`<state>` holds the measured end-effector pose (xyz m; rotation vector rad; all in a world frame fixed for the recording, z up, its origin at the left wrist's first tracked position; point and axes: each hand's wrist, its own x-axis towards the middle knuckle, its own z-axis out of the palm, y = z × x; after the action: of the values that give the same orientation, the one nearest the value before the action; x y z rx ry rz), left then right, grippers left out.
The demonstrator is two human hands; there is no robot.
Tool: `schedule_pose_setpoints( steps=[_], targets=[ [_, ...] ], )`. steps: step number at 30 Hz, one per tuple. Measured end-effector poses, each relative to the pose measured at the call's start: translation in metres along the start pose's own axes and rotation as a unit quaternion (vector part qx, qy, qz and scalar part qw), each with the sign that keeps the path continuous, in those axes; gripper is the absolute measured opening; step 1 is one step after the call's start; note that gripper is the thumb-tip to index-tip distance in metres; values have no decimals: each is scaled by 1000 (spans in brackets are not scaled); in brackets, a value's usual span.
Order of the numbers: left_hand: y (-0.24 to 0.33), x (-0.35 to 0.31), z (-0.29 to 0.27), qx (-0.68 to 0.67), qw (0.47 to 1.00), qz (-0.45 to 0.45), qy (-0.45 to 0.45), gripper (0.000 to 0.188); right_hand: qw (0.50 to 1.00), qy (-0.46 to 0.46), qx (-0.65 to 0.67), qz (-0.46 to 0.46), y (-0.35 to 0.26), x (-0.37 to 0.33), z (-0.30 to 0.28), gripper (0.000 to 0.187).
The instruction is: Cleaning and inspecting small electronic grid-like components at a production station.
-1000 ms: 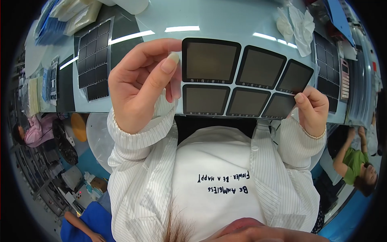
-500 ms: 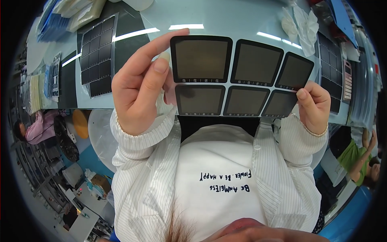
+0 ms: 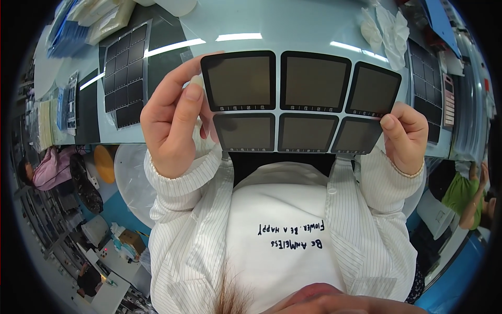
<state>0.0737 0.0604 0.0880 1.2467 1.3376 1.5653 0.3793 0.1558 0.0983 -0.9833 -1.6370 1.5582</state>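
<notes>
A clear sheet with several dark, black-bordered rectangular panels [image 3: 315,81] in two rows is held up above the near edge of the table. My left hand [image 3: 175,123] grips its left edge between thumb and fingers, and part of those fingers is hidden behind it. At the lower right edge my right hand [image 3: 407,137] pinches the sheet, thumb in front and fingers mostly behind. The panels face me, and a dull sheen lies across them.
On the glossy table [image 3: 293,21] lie similar panel sheets, one at the left [image 3: 125,73] and one at the right [image 3: 426,83]. Crumpled white tissue [image 3: 389,34] sits at the far right. Blue and clear packets [image 3: 76,31] are stacked far left. Other people are farther off on both sides.
The panel sheet has shifted a little to the left and turned slightly. My left hand has moved left and slightly down with it; my right hand has barely moved.
</notes>
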Motion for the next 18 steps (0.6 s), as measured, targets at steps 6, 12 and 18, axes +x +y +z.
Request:
schedule_pose_setpoints(
  steps=[6, 12, 18],
  targets=[
    [2, -1, 3, -1, 1000, -5, 22, 31, 1000, 14, -19, -6, -3, 0, 3, 21],
    [2, -2, 3, 1, 1000, -4, 22, 31, 999, 11, -32, -8, -5, 0, 2, 22],
    [4, -1, 5, 14, 999, -10, 33, 32, 999, 15, -36, -13, -5, -1, 3, 24]
  ],
)
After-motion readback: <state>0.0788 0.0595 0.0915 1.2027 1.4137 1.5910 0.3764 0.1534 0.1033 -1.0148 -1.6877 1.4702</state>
